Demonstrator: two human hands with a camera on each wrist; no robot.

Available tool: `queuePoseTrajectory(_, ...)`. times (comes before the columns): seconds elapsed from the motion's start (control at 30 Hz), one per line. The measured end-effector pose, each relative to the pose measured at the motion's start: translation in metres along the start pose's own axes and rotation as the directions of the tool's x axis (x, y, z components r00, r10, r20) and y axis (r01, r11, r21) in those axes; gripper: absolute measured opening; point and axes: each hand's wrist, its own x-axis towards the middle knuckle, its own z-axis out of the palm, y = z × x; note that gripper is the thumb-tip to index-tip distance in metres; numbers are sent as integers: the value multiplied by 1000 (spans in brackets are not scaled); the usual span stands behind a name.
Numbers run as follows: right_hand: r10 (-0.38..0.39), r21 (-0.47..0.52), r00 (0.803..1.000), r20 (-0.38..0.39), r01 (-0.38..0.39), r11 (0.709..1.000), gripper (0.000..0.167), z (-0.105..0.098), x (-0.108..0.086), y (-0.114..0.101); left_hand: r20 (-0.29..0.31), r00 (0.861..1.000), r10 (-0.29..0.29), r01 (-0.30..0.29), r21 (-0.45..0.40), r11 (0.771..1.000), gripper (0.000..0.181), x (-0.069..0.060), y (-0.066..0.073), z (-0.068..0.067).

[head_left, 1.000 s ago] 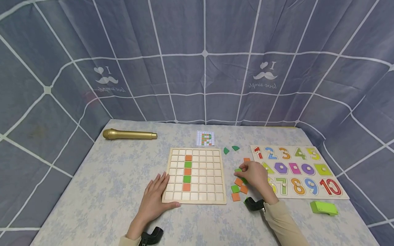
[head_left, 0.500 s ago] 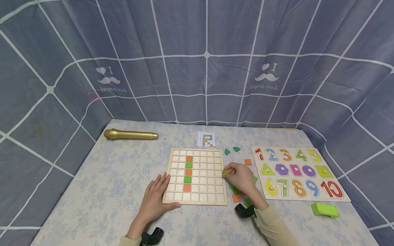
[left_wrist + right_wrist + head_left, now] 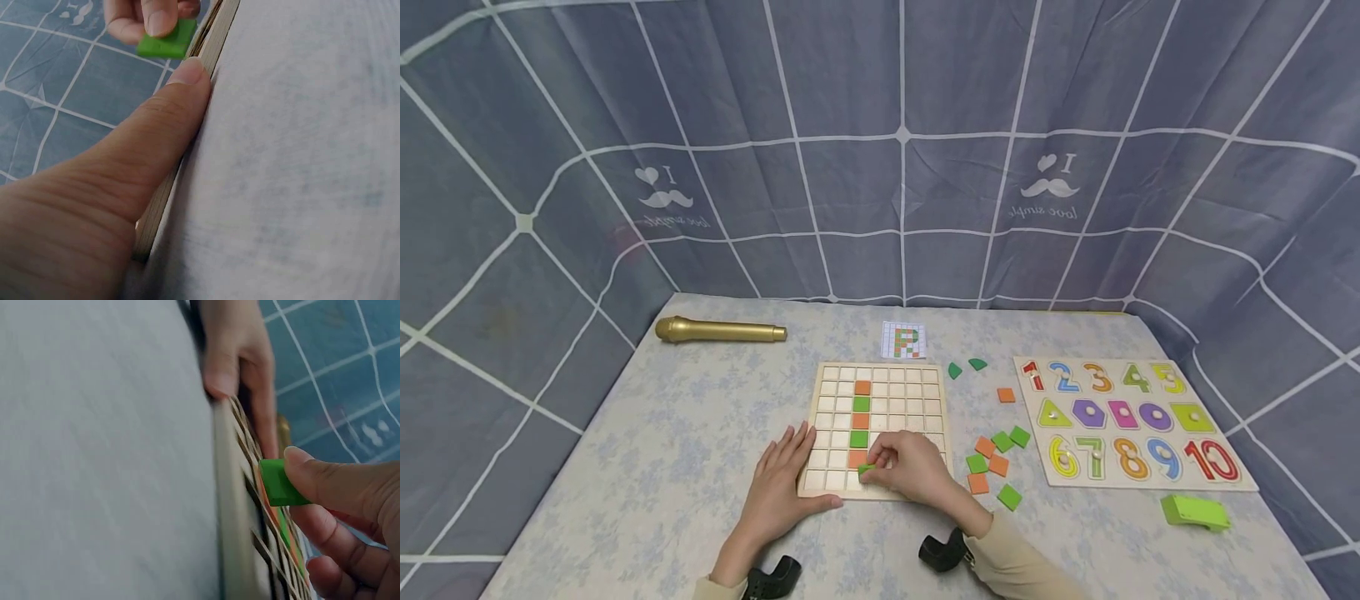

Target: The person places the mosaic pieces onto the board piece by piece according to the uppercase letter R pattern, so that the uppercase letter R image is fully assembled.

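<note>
While the right hand (image 3: pixel 916 468) pinches a green square tile (image 3: pixel 277 483), straight-fingered left hand (image 3: pixel 780 481) against the pale wooden grid board (image 3: pixel 912 407), a tilted release could jam it!

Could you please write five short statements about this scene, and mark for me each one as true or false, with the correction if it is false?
1. The right hand pinches a green tile. True.
2. The left hand hangs in the air, touching nothing. False: the left hand rests against the edge of the gridded board.
3. The gold microphone lies to the left of the pattern card. True.
4. All tiles set in the board's column are green. False: it has three orange tiles and two green tiles.
5. The number puzzle lies to the right of the loose square tiles. True.
</note>
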Motion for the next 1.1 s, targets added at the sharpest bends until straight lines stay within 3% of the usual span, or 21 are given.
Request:
queuePoseTrajectory(0.17, -69, -107, 997, 31, 72, 992, 19, 14, 8, -6, 7, 1000, -9, 9, -6, 1000, 111, 0, 0, -1)
queuePoseTrajectory(0.33, -76, -184, 997, 15, 78, 980, 21, 18, 12, -9, 16, 1000, -15, 15, -5, 1000, 111, 0, -1, -1)
queuePoseTrajectory(0.67, -73, -248, 997, 33, 78, 966, 19, 17, 11, -9, 14, 1000, -19, 19, -1, 1000, 110, 0, 0, -3)
queuePoseTrajectory(0.97, -173, -324, 985, 27, 172, 930, 16, 14, 7, -8, -13, 1000, 15, -15, 8, 1000, 109, 0, 1, -1)
queuePoseTrajectory(1.1, -192, -302, 980, 59, 201, 932, 12, 11, 5, -6, -8, 1000, 9, -8, 4, 1000, 109, 0, 1, -1)
